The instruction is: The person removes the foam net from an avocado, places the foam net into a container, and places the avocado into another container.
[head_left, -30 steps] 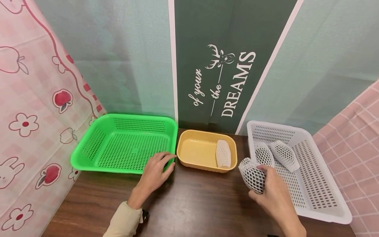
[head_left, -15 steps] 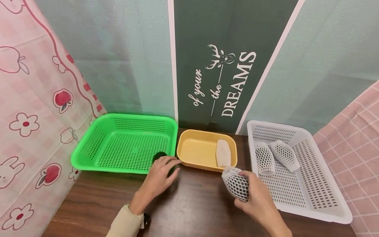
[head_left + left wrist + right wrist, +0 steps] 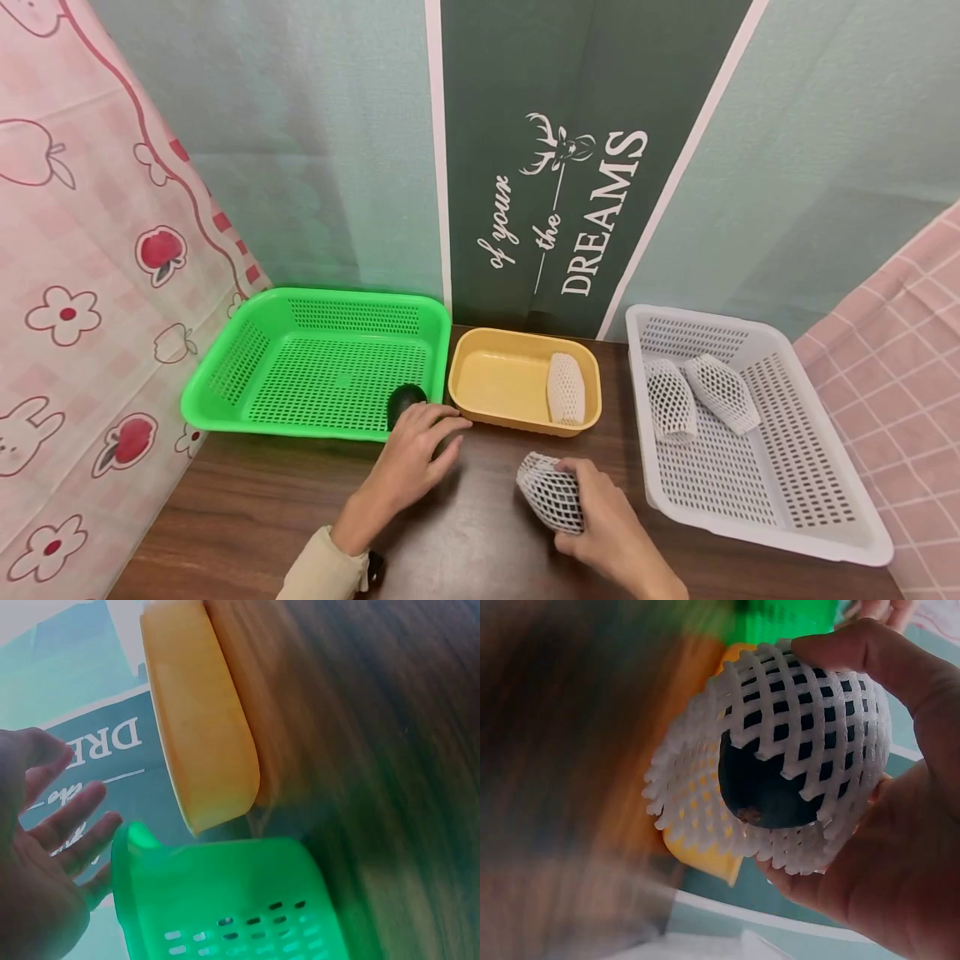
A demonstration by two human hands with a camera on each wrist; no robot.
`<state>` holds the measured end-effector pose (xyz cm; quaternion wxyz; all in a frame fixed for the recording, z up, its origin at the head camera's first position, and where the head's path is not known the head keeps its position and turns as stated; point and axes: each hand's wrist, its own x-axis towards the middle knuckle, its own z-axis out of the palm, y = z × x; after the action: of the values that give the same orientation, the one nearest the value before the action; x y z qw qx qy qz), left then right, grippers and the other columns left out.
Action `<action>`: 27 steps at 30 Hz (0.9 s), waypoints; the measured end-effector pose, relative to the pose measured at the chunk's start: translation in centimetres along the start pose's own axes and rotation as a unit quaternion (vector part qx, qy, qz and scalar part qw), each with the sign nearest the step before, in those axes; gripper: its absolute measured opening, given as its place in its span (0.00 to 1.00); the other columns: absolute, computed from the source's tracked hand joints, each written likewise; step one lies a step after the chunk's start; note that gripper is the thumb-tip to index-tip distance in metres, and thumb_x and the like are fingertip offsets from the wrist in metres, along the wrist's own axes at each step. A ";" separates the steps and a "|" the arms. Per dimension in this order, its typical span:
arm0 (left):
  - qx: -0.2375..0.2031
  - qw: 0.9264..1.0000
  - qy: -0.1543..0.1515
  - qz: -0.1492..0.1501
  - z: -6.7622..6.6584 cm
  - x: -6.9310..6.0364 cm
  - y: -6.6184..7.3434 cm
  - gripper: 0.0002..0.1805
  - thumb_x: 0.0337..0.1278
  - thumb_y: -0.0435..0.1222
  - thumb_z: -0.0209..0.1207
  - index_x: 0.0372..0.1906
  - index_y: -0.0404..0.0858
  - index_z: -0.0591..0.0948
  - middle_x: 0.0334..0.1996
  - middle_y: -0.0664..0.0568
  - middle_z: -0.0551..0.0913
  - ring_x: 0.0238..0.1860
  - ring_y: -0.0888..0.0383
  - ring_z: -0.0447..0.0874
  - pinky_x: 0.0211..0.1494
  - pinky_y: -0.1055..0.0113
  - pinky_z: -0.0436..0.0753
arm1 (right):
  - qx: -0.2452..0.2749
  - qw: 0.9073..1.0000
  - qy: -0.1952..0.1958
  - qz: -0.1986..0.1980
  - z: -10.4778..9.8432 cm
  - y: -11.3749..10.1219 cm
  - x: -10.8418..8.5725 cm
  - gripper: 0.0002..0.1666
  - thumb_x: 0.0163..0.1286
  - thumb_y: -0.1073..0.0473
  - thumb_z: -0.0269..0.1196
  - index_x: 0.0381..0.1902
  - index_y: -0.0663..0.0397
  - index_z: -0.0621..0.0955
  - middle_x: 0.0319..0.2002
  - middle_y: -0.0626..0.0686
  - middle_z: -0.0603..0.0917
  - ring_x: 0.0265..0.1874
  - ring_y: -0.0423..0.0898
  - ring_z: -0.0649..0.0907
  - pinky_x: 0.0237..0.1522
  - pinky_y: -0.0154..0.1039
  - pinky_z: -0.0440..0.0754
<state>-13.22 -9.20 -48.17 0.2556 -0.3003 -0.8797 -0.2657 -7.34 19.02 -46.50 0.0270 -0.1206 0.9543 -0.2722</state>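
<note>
My right hand (image 3: 611,521) grips a dark avocado (image 3: 769,784) in a white foam net (image 3: 791,712), held over the table in front of the yellow tray (image 3: 498,383). In the right wrist view, the net's end gapes and the avocado's stem end shows. A bare dark avocado (image 3: 405,403) lies in the near right corner of the green basket (image 3: 225,333). My left hand (image 3: 412,454) hovers at that corner, fingers loosely extended and holding nothing in the left wrist view. One foam net (image 3: 566,389) lies at the yellow tray's right end.
On the right stands a white basket (image 3: 862,533) with two netted pieces (image 3: 670,402) inside; what they contain is hard to tell. The three containers line the back of the brown wooden table (image 3: 480,533). Printed cloths hang behind and at both sides.
My right hand has carried the netted avocado left from the white basket to the table's middle. My left hand has drawn back toward me and right, revealing the avocado in the green basket.
</note>
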 end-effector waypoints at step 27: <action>-0.085 0.987 -0.134 -0.033 3.3 -2.4 1.7 0.12 0.60 0.34 0.64 0.48 0.41 0.85 0.47 0.53 0.87 0.53 0.56 0.84 0.61 0.57 0.80 | 0.115 0.993 -0.008 0.032 4.1 2.8 -1.4 0.48 0.38 0.51 0.83 0.57 0.55 0.73 0.53 0.50 0.81 0.51 0.43 0.80 0.54 0.36 0.77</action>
<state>-11.38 -6.93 -51.53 0.1003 -0.3250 -0.8896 -0.3049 -6.15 19.55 -51.48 0.0570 -0.0880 0.9198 -0.3782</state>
